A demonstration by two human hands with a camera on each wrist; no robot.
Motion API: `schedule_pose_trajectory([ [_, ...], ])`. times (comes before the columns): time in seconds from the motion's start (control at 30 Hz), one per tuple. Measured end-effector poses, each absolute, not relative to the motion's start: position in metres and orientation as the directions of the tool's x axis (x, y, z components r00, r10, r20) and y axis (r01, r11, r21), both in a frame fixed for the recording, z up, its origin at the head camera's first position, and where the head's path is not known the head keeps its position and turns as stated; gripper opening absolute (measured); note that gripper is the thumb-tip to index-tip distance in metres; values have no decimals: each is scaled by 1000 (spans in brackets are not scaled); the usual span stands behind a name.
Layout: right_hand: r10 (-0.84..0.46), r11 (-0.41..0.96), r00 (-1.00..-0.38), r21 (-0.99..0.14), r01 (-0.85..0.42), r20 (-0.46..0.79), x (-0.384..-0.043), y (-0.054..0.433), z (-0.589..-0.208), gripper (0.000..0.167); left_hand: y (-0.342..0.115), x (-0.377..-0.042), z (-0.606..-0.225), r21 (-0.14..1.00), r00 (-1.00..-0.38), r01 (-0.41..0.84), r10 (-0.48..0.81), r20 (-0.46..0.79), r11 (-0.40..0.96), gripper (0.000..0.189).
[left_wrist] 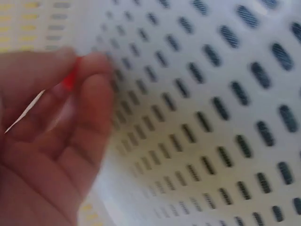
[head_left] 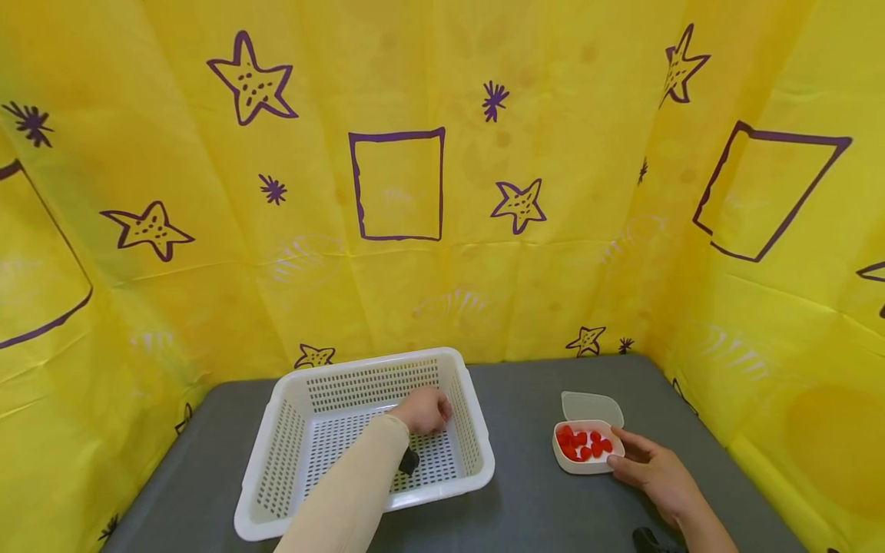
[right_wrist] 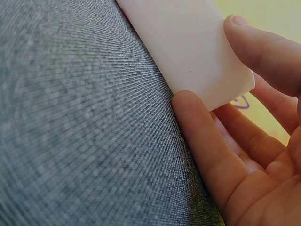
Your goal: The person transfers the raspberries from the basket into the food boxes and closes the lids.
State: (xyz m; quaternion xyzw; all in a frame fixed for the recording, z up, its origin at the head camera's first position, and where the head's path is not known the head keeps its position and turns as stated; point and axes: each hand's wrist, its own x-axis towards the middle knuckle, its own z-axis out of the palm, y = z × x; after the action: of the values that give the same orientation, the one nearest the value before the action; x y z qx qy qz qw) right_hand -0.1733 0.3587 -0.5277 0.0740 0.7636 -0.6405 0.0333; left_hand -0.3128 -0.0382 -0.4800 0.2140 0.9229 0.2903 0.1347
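My left hand (head_left: 425,409) is inside the white plastic basket (head_left: 472,399), near its right wall. Thumb and index finger pinch a small red piece (left_wrist: 70,79), mostly covered by the fingertips. To the right of the basket, my right hand (head_left: 653,470) grips the right side of a small white box (head_left: 586,468) that rests on the table. In the right wrist view its thumb and fingers lie on either side of the box's end (right_wrist: 197,61). Several small red pieces (head_left: 585,453) lie in the box, and its translucent lid (head_left: 592,408) is flipped back behind it.
The dark grey table (head_left: 525,491) carries the basket on the left and the box on the right. A yellow curtain (head_left: 442,307) with purple drawings closes off the back and both sides. Dark wrist straps (head_left: 409,461) show at the arms.
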Motion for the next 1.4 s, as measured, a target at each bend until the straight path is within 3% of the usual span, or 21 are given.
schedule_pose_trajectory([
  [0.23,68,177,-987,-972,152,-142,-173,359,-528,69,-39,-308,-472,627,-855,267,480,-195,731,24],
  [0.53,73,174,-986,-972,159,-148,-175,359,-529,70,-42,-307,-465,648,-861,238,466,-205,724,13],
  [0.7,69,167,-987,-974,153,-143,-175,359,-529,69,-42,-302,-445,701,-923,157,356,-145,695,11],
  [0.83,75,155,-986,-976,156,-145,-174,357,-529,68,-31,-293,-416,821,-965,87,251,-71,564,7],
  [0.97,75,162,-986,-974,156,-146,-173,356,-527,69,-9,-282,-399,967,-956,7,285,-69,256,13],
  [1.13,73,173,-986,-972,159,-148,-171,357,-525,71,34,-266,-401,996,-940,-76,337,-59,-37,19],
  [1.4,80,162,-987,-975,153,-141,-173,358,-527,71,100,-235,-418,991,-952,-114,276,-130,75,9],
])
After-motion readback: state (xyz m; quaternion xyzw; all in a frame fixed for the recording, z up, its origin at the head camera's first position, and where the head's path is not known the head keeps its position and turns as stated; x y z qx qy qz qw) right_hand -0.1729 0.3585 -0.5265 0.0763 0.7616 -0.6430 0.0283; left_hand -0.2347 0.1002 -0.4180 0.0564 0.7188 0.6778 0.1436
